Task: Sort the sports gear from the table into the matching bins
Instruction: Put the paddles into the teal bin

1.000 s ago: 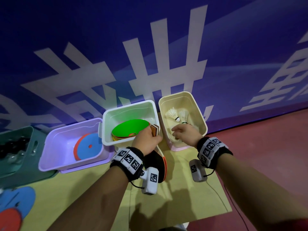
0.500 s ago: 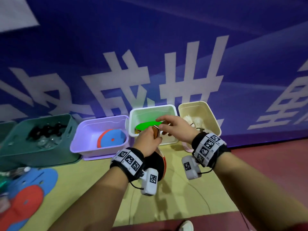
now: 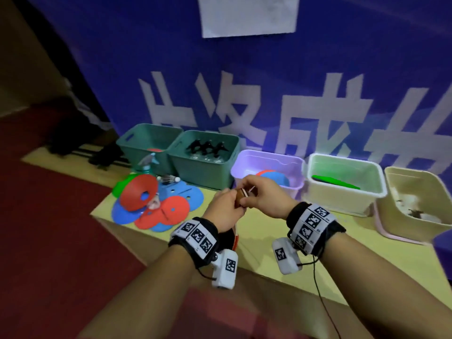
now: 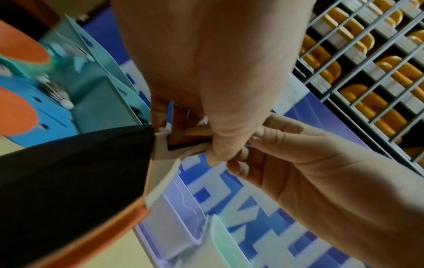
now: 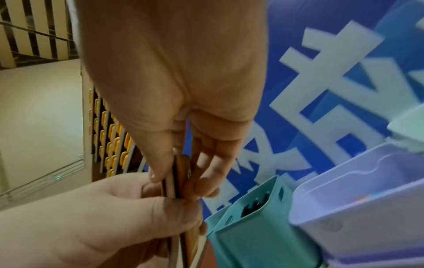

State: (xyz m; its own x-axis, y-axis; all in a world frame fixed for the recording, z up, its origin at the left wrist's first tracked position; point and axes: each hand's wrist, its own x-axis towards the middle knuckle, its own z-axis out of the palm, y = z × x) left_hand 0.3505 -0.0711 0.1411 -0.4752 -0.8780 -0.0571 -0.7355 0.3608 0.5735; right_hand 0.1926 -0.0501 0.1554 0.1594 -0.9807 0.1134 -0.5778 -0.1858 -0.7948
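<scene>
Head view. Yellow table (image 3: 264, 243) against a blue banner (image 3: 244, 77) with white characters. Far edge, left to right: teal bin (image 3: 137, 145), something red showing inside; second teal bin (image 3: 217, 172) holding dark, blurred pieces; lilac bin (image 3: 247, 167) holding red and blue discs; white bin (image 3: 342, 199) holding a green disc; cream bin (image 3: 411, 216), contents pale and indistinct. Left of the hands, a loose pile of red and blue discs (image 3: 159, 204) on the table, a shuttlecock (image 3: 168, 179) at its far side near the teal bins. Both hands meet above the table in front of the lilac bin, partly hiding its near wall. Left hand (image 3: 223, 209) is curled round the handle of a table tennis paddle (image 3: 241, 196); right hand (image 3: 266, 199) pinches the handle's far end. The blade hangs down behind the left wrist, mostly hidden.

Left wrist view. Shows what the head view hides: the paddle's (image 4: 69, 172) black rubber face with an orange edge, pointing back toward the wrist. Left hand's (image 4: 206, 72) fingers are wrapped tight on the handle; right hand's (image 4: 309, 172) fingertips touch it from the right. Shelving with yellow items stands behind.

Right wrist view. Right hand's (image 5: 174, 90) thumb and fingers are pressed together on the layered handle (image 5: 176, 174); left hand (image 5: 103, 217) grips below. A teal bin (image 5: 247, 226) and the lilac bin (image 5: 355, 199) lie right.
</scene>
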